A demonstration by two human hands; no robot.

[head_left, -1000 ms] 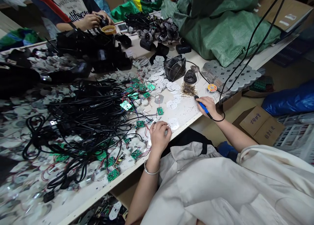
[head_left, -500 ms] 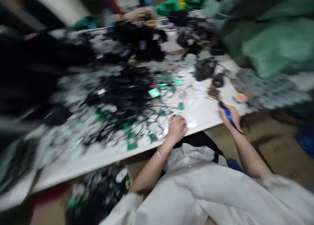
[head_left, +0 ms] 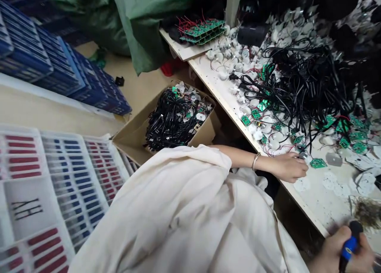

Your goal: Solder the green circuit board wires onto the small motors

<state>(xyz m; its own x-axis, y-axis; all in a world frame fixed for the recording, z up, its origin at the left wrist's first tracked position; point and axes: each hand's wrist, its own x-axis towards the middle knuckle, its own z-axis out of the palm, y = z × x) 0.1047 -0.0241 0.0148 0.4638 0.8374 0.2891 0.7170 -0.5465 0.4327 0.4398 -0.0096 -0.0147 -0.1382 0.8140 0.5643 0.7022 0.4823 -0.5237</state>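
Firmly, right hand (head_left: pixel 336 255), closed round soldering iron (head_left: pixel 350 244)

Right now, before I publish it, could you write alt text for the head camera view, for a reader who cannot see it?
A person's left hand rests on a workbench among green circuit boards and black cables, while the right hand grips a blue soldering iron. A cardboard box of cables sits beside the bench.
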